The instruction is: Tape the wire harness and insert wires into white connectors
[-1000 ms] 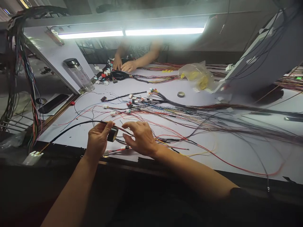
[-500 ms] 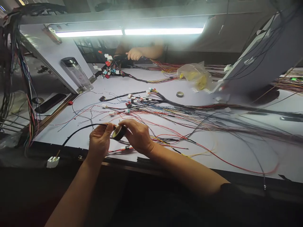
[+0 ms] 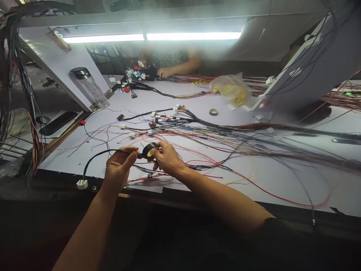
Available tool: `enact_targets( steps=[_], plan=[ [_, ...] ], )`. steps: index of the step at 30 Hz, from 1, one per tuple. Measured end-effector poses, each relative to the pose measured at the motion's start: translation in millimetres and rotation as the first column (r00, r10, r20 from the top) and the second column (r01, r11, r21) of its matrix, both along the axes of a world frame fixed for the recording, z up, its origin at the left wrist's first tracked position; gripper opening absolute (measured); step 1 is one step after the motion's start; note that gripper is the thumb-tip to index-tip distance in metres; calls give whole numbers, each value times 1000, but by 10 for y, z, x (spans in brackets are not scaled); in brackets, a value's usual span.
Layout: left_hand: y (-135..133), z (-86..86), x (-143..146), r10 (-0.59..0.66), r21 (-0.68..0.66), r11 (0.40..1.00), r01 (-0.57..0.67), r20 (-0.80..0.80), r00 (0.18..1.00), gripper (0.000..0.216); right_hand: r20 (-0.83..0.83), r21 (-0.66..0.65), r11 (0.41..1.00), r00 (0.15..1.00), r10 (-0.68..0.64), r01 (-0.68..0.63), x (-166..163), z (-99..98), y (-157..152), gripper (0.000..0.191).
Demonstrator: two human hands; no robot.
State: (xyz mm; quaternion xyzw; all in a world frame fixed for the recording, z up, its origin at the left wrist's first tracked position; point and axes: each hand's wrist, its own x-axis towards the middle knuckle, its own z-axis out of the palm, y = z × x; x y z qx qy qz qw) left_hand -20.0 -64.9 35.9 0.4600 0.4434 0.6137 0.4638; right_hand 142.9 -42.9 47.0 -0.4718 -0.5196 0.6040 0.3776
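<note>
My left hand (image 3: pixel 120 165) pinches a black-wrapped cable (image 3: pixel 97 153) between thumb and fingers. From there the cable arcs left and down to a white connector (image 3: pixel 82 184) hanging at the table's front edge. In my right hand (image 3: pixel 166 158) is a roll of black tape (image 3: pixel 150 149), gripped by thumb and fingers, close to the cable just right of my left fingertips. Whether tape runs from the roll onto the cable I cannot tell. Below my hands lie red and black wires with a white-and-black label (image 3: pixel 149 176).
Wire bundles with connectors (image 3: pixel 194 119) spread over the white table. Behind them are a second tape roll (image 3: pixel 213 112), a plastic bag (image 3: pixel 234 90) and a clear bottle (image 3: pixel 90 88). A phone (image 3: pixel 58 123) lies left. Across the table, another person's hand (image 3: pixel 166 72) rests at a harness.
My right hand has turned the tape roll and moved it slightly up and right. The white connector has swung right and up. Across the table, the other person's hand and connectors have shifted.
</note>
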Motion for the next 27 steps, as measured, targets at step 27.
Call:
enact_targets(
  steps=[27],
  plan=[
    [78,161,-22,27,73,997,-11,-226,974,16,300,523,841,954,-30,-138,194,-60,-72,20]
  ],
)
